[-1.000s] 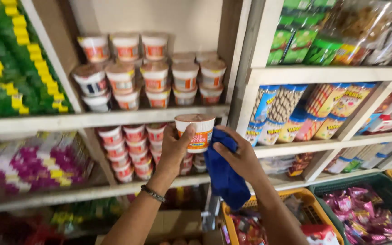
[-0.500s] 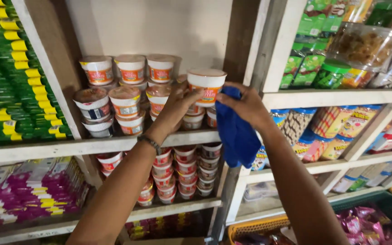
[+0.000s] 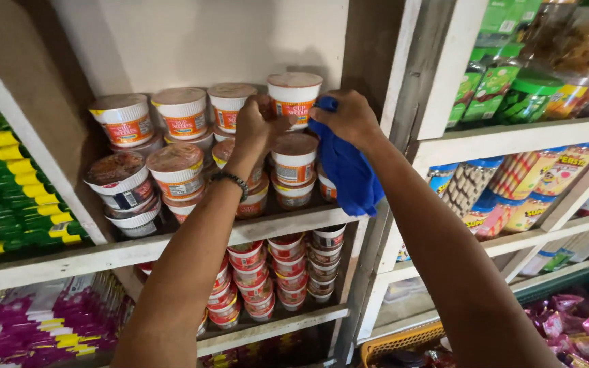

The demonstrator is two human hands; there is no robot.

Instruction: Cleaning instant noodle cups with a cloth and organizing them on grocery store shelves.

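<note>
The white noodle cup (image 3: 294, 99) stands upright, long axis vertical, on top of a stack of like cups at the right end of the upper shelf (image 3: 172, 249). It lies between the two hands: the left hand (image 3: 257, 126) is closed on its lower left side, fingers curled round the wall, so the cup sits just right of and slightly above that grip. The right hand (image 3: 350, 117) comes in from the other side, clutching a blue cloth (image 3: 346, 167) that hangs below it and touches the cup's right wall (whether the fingers themselves meet the cup I cannot tell). Both hands are about equally near. Further left of the grip stand more cups (image 3: 184, 112); under it, a lower shelf holds smaller red-banded cups (image 3: 288, 269).
</note>
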